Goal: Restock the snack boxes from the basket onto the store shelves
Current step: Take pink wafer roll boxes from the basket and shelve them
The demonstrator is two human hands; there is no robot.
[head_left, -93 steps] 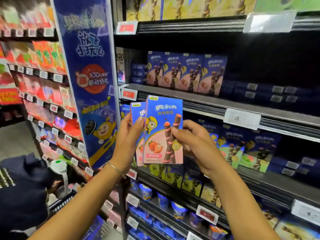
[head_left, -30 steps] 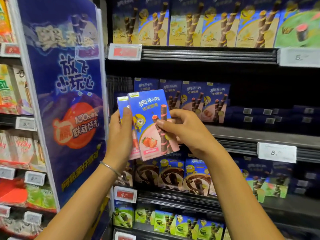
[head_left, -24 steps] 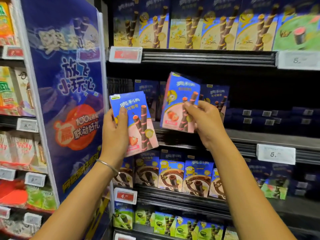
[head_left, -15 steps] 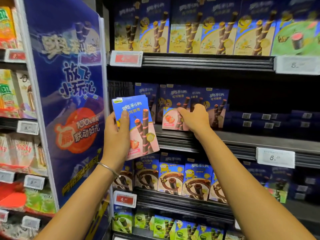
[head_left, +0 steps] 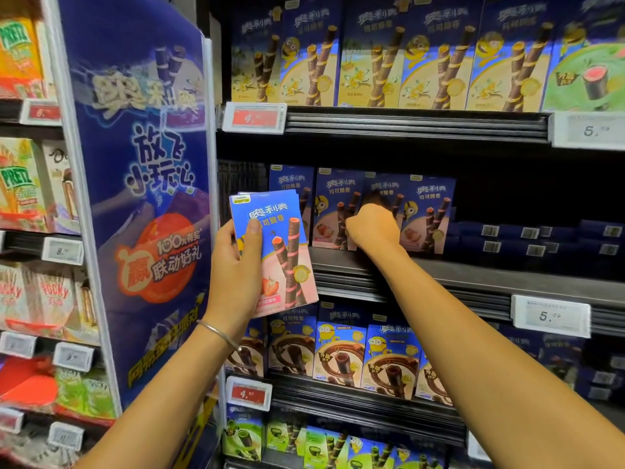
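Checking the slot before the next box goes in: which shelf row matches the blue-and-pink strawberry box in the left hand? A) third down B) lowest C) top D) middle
D: the blue-and-pink cardboard boxes on the middle black shelf show the same strawberry front as the box the left hand grips.

Blue promo banner [head_left: 135, 198]; red price tag [head_left: 254, 117] beside it

Snack box [head_left: 274, 252]: blue-and-pink, strawberry wafer rolls; upright, slightly tilted, gripped by left hand [head_left: 233, 265]. Matching boxes [head_left: 429, 214]: upright row on middle shelf [head_left: 473, 275].
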